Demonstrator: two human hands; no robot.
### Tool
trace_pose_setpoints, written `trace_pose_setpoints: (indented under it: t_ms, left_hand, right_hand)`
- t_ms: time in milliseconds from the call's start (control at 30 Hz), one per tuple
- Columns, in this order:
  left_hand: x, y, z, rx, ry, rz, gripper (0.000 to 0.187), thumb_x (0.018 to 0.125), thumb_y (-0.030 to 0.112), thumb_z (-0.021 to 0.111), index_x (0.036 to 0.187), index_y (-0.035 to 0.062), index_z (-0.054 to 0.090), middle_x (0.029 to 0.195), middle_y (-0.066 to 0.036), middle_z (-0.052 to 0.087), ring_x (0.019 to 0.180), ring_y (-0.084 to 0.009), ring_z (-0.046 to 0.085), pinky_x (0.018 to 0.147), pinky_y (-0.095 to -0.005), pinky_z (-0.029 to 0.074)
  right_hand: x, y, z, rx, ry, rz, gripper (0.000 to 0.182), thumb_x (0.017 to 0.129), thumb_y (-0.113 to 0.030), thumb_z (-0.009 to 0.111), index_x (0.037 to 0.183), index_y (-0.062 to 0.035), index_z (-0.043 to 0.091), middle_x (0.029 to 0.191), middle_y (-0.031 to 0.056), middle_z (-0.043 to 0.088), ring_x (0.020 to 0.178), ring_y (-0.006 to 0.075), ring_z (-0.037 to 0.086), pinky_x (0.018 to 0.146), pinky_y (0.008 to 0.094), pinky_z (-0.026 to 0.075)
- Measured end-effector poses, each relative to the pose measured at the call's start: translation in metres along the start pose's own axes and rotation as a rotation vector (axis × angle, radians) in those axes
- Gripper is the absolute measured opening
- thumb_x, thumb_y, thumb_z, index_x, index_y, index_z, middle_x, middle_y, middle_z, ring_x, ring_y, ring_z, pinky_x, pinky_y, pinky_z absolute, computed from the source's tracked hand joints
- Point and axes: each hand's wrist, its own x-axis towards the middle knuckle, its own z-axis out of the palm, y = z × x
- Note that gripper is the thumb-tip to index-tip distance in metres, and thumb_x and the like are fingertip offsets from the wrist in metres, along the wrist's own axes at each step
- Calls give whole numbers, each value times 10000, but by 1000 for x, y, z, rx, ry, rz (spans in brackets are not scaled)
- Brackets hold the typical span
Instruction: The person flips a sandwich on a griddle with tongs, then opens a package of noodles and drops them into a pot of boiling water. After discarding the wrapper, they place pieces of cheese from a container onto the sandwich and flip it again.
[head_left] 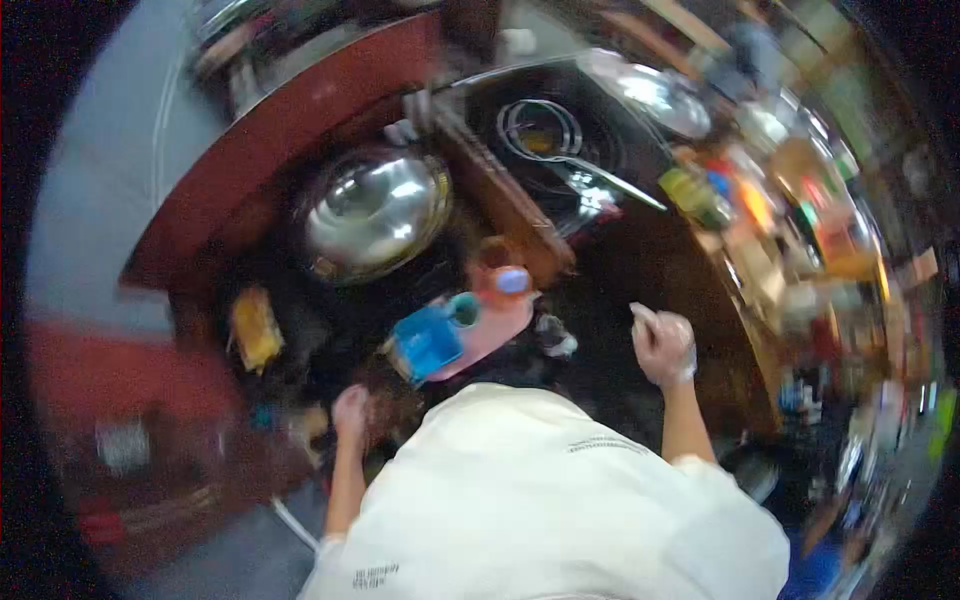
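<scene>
My right hand (664,345) is raised over a dark area on the right, its fingers curled in and no object showing in them. A clear, shiny covering like a thin glove seems to wrap it down to the wrist. Low on the left, my left hand (350,412) is smeared by motion, so its fingers do not show clearly. Between the hands, past my white shirt, a blue container (427,342) sits at a pink surface (497,333). Beside it are a teal cup (464,309) and an orange container (497,268) with a pale violet top.
A large shiny metal bowl (375,212) stands ahead, inside a curved red counter wall (300,105). Beyond a wooden divider (510,190), a long-handled round utensil (540,131) rests on a black surface. Left lies a yellow item (256,330); many blurred goods (790,220) crowd the right side.
</scene>
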Motion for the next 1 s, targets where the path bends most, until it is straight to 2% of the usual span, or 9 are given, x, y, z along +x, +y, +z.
trace_pose_setpoints:
  t_ms: [167, 233, 300, 333, 433, 567, 733, 900, 1000]
  left_hand:
    - [-8, 52, 45, 318, -480, 122, 323, 876, 187, 678, 1139, 4, 633, 750, -55, 660, 544, -94, 536, 501, -244, 436]
    - [-30, 90, 75, 480, -520, 134, 330, 886, 172, 662, 1162, -5, 628, 759, -61, 666, 556, -88, 541, 505, -241, 434]
    - [-32, 109, 96, 583, -710, 290, 305, 887, 135, 647, 1157, -5, 633, 769, -63, 666, 562, -85, 545, 514, -235, 440]
    - [-42, 127, 109, 522, -791, 321, 269, 873, 90, 644, 1127, 1, 643, 760, -59, 663, 560, -83, 544, 522, -230, 445]
    - [-70, 165, 150, 438, -817, 298, 270, 849, 63, 654, 1112, 4, 645, 754, -59, 660, 551, -87, 544, 524, -232, 453]
    - [-94, 192, 197, 448, -862, 397, 291, 824, 43, 657, 1108, -19, 638, 742, -62, 646, 548, -101, 549, 531, -246, 471]
    - [-137, 216, 256, 559, -974, 395, 342, 825, 47, 648, 1155, -38, 627, 737, -59, 636, 577, -118, 566, 555, -268, 482]
    - [-145, 208, 318, 553, -1196, 486, 311, 850, 68, 644, 1152, -9, 643, 724, -43, 632, 586, -111, 565, 557, -258, 472]
    - [-168, 196, 357, 542, -1181, 312, 275, 864, 38, 637, 1136, 2, 649, 723, -32, 632, 573, -95, 548, 521, -235, 440]
  right_hand:
    - [-92, 93, -88, -238, 406, 403, 147, 853, -142, 634, 909, -43, 727, 779, 157, 696, 650, 308, 668, 643, 371, 546]
    - [-130, 108, -135, -412, 541, 783, 207, 910, -172, 586, 953, -23, 724, 847, 150, 713, 743, 257, 676, 744, 370, 530]
    - [-177, 143, -171, -228, 834, 975, 210, 926, -198, 598, 976, -45, 732, 772, 66, 700, 686, 131, 631, 664, 296, 494]
    - [-204, 160, -188, -303, 930, 1022, 253, 940, -254, 594, 987, -42, 723, 724, 52, 674, 576, 126, 567, 587, 305, 467]
    - [-271, 178, -230, 341, 1478, 1221, 276, 922, -259, 615, 1093, -58, 693, 773, 29, 629, 525, 93, 465, 463, 235, 371]
    - [-348, 192, -276, 682, 1772, 1210, 331, 931, -248, 583, 1191, -43, 578, 923, 39, 628, 581, 123, 517, 481, 263, 461]
    - [-444, 228, -300, 919, 2026, 988, 382, 941, -336, 555, 1238, -99, 514, 1282, 117, 540, 925, 250, 565, 764, 393, 538]
    - [-418, 208, -308, 888, 2088, 880, 569, 959, -309, 515, 1403, 5, 349, 1486, 167, 368, 1210, 342, 502, 984, 484, 477]
    - [-421, 221, -303, 949, 2176, 884, 557, 945, -268, 511, 1406, -1, 349, 1532, 170, 309, 1344, 374, 386, 1040, 512, 422]
